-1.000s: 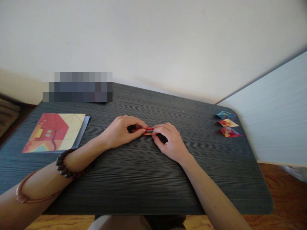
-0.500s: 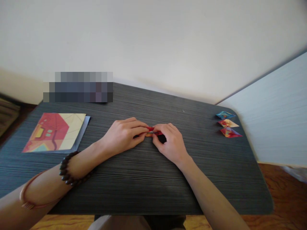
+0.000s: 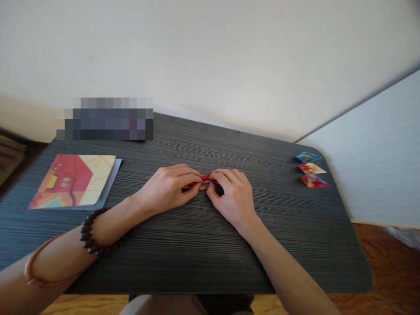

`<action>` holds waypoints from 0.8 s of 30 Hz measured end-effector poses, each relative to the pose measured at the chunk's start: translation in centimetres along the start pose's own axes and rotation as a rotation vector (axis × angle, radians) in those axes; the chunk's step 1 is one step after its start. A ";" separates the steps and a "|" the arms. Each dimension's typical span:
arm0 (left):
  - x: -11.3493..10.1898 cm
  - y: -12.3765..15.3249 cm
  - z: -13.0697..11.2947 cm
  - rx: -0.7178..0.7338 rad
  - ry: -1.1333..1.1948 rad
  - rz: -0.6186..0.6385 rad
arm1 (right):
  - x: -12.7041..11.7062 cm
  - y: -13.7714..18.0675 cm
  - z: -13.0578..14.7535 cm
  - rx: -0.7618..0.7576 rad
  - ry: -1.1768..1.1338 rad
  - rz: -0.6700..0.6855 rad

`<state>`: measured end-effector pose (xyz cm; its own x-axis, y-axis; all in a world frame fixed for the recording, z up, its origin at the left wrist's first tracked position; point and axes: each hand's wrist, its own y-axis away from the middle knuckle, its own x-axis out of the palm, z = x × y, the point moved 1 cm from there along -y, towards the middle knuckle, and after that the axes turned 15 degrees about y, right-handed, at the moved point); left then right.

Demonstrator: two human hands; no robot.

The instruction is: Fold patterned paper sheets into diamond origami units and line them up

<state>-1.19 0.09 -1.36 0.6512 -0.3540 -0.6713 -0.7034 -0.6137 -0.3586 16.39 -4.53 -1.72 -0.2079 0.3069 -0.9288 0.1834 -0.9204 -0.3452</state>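
"Left hand (image 3: pixel 169 187) has shifted slightly toward the body since a second ago. How's its grip?"

"Pinched narrow, thumb and fingers on the left part of the red folded paper (image 3: pixel 205 178)."

"And how does that lie?"

"Between the two hands, at or just above the table (image 3: pixel 197 249), its long axis seemingly side to side; fingers cover much of it, so I can't be sure."

"Right hand (image 3: pixel 234 192)?"

"Thumb and forefinger curled close on its right part. Neither hand is nearer; both touch it."

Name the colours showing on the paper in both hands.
The paper shows mainly red, with some orange; head view.
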 end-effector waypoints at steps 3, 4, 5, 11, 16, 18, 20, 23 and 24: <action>0.1 -0.1 -0.2 -0.013 0.036 -0.009 | 0.1 0.0 0.1 -0.009 0.016 0.028; 0.2 -0.1 -0.3 -0.011 0.037 -0.004 | 0.0 0.0 0.1 -0.012 0.024 0.039; 0.2 0.0 -0.3 -0.010 0.030 0.002 | 0.0 0.0 0.1 -0.012 0.029 0.051; 0.0 0.0 -0.3 -0.059 -0.124 0.082 | -0.3 -0.1 0.3 0.017 0.007 0.131; 0.2 -0.2 -0.7 -0.089 -0.186 0.082 | -0.1 0.0 0.5 0.043 -0.059 0.124; 0.4 -0.2 -0.9 -0.122 -0.200 0.066 | 0.1 0.0 0.5 0.062 -0.079 0.120; 0.6 -0.3 -1.0 -0.161 -0.211 0.046 | 0.3 0.0 0.5 0.086 -0.086 0.121; 0.9 -0.4 -1.0 -0.199 -0.214 0.019 | 0.5 0.0 0.6 0.116 -0.083 0.122; 1.0 -0.4 -0.9 -0.203 -0.208 0.010 | 0.6 0.1 0.6 0.120 -0.084 0.120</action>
<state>-0.05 -0.67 -1.29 0.5573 -0.2212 -0.8003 -0.6243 -0.7471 -0.2282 15.75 -4.54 -2.21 -0.2714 0.1765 -0.9462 0.0968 -0.9731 -0.2092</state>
